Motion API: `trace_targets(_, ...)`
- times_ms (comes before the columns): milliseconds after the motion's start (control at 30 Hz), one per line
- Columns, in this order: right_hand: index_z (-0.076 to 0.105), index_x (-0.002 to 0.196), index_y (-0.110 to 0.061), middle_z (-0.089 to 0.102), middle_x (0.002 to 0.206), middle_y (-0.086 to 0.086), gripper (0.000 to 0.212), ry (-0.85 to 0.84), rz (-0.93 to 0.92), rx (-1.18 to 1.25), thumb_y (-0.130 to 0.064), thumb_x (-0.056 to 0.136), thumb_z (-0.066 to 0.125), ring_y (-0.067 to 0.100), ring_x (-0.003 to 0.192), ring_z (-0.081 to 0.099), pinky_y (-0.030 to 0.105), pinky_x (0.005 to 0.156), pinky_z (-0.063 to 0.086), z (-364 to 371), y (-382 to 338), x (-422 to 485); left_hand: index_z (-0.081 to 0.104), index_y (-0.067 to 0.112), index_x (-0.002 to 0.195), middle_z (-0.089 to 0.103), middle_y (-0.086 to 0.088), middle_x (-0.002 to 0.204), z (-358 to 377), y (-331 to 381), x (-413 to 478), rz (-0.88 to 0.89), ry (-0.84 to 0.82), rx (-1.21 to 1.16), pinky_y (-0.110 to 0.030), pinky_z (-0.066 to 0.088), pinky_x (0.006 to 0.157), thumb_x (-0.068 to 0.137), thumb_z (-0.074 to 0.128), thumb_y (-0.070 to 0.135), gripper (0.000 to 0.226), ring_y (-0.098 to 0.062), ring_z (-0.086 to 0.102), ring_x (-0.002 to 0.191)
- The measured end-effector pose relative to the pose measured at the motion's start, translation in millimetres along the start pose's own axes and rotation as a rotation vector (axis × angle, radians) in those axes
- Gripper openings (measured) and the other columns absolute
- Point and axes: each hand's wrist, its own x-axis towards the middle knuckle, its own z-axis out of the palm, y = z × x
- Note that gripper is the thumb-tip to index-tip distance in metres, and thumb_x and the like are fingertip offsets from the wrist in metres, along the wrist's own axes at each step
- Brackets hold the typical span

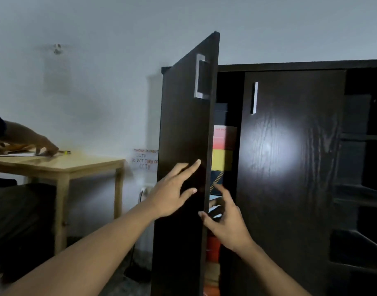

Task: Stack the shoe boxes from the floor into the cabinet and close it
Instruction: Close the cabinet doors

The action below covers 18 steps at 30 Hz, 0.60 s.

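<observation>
A dark brown cabinet (311, 66) stands before me. Its left door (183, 129) is swung partly open, edge toward me, with a silver handle (199, 76) near the top. Its right door (290, 167) looks shut. In the gap between the doors I see stacked shoe boxes (223, 146): black, pink-red, yellow, dark patterned, and orange ones lower down. My left hand (172, 191) lies flat against the outer face of the left door, fingers spread. My right hand (226, 221) is at that door's free edge, fingers apart, holding nothing.
A light wooden table (65, 165) stands at the left, where another person's hand (44, 146) rests on papers. A taped paper notice (146, 160) is on the wall beside the cabinet. Open dark shelves (360, 189) continue to the right.
</observation>
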Motion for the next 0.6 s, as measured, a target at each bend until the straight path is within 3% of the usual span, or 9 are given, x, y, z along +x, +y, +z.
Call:
trace_targets(67,0.02,0.15,-0.042,0.06,0.119,-0.03,0.088,0.016,-0.006,-0.093,-0.014,0.087,0.074,-0.005,0.107,0.062,0.01,0.084,0.05,-17.4,10.5,0.2,-0.002,0.058,0.147,0.025,0.01,0.148,25.7,1.1,15.1,0.025,0.023,0.019,-0.034,0.048,0.103,0.093,0.061,0.039,0.085,-0.011,0.043,0.129)
trace_targets(133,0.01,0.152,-0.049,0.042,0.138,-0.026,0.089,0.027,-0.04,-0.254,-0.021,0.091,0.069,-0.007,0.121,0.05,0.015,0.091,0.05,-28.1,22.6,5.5,0.0,0.056,0.147,0.023,0.01,0.146,49.4,0.2,28.6,0.043,0.051,0.023,-0.036,0.048,0.104,0.091,0.064,0.038,0.087,-0.012,0.035,0.132)
trace_targets(200,0.008,0.151,-0.051,0.027,0.149,-0.017,0.082,0.042,-0.086,-0.472,-0.028,0.094,0.062,0.0,0.134,0.036,0.035,0.107,0.046,-35.2,36.4,15.0,0.005,0.05,0.151,0.022,0.01,0.147,70.4,-3.6,40.5,0.042,0.062,0.05,-0.038,0.045,0.106,0.089,0.067,0.039,0.088,-0.013,0.032,0.132)
trace_targets(267,0.005,0.151,-0.051,0.017,0.155,-0.012,0.076,0.036,-0.077,-0.663,-0.032,0.097,0.055,0.012,0.147,0.017,0.056,0.118,0.026,-40.2,52.7,25.9,0.008,0.046,0.153,0.019,0.009,0.15,87.3,-8.4,50.0,0.039,0.067,0.088,-0.041,0.041,0.109,0.087,0.069,0.04,0.09,-0.016,0.028,0.135)
trace_targets(433,-0.009,0.149,-0.055,-0.006,0.163,-0.006,0.082,0.03,0.016,-0.819,-0.04,0.097,0.054,0.023,0.151,-0.017,0.069,0.115,-0.002,-50.4,87.0,47.6,-0.003,0.044,0.153,-0.007,0.01,0.16,119.7,-21.0,58.1,-0.013,-0.029,0.28,-0.047,0.026,0.119,0.081,0.074,0.042,0.105,-0.022,0.006,0.147)
trace_targets(600,-0.013,0.151,-0.048,-0.025,0.161,-0.002,0.1,0.003,0.124,-1.042,-0.045,0.089,0.065,0.034,0.145,-0.031,0.075,0.11,-0.004,-56.9,121.4,70.2,-0.005,0.041,0.154,-0.017,0.006,0.16,152.2,-39.0,64.7,-0.081,-0.126,0.345,-0.051,0.017,0.119,0.08,0.075,0.043,0.109,-0.028,-0.004,0.149)
